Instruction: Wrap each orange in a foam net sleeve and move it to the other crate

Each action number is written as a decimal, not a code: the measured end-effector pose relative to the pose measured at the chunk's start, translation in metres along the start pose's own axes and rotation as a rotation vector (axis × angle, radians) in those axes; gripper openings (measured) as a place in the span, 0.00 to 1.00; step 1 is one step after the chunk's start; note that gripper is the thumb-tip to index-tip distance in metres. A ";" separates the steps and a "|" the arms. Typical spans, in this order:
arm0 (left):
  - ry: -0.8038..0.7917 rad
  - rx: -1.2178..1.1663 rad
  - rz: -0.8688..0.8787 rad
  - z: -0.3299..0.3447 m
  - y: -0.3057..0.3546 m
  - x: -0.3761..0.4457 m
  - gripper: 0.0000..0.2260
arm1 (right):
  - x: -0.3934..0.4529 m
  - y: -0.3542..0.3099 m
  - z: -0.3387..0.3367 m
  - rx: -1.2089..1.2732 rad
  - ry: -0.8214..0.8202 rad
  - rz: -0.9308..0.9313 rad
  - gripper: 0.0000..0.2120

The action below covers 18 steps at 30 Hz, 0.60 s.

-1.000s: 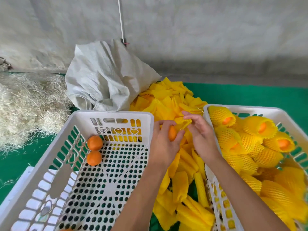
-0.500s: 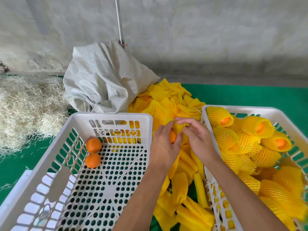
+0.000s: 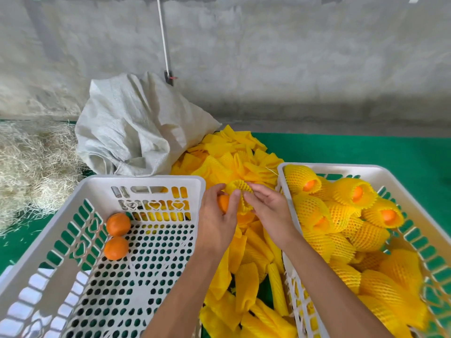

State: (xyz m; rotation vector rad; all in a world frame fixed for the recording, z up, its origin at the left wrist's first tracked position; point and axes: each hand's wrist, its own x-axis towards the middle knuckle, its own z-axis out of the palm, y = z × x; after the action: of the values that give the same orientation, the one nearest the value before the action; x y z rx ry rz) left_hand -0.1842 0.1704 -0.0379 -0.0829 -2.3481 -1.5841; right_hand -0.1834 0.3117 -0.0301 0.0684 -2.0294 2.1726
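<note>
left hand: fingers curled, gripping | right hand: fingertips pinching | forearms converge

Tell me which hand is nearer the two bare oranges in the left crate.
Left. The left hand is just right of the bare oranges, past the crate wall; the right hand is farther right.

A single head-worn wide-angle camera looks forward and steeply down, close over both forearms, between the left crate and right crate, concrete wall beyond.
</note>
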 end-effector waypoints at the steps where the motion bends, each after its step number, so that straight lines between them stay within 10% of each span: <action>1: -0.004 -0.017 -0.025 0.000 0.000 0.001 0.28 | 0.000 0.000 0.000 -0.017 -0.005 -0.022 0.09; 8: 0.039 -0.036 0.036 0.000 -0.004 0.002 0.19 | 0.002 0.003 0.000 -0.091 0.019 -0.029 0.07; 13: 0.046 0.105 0.151 -0.002 -0.005 0.000 0.16 | 0.014 -0.007 -0.011 0.503 0.261 0.335 0.13; 18: 0.045 -0.068 0.104 -0.003 0.005 -0.001 0.05 | 0.017 -0.012 -0.015 0.596 0.239 0.467 0.11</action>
State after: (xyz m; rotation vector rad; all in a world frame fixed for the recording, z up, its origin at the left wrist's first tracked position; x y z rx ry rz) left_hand -0.1814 0.1699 -0.0328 -0.1799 -2.2188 -1.5990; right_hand -0.1969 0.3287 -0.0166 -0.6155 -1.3056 2.8258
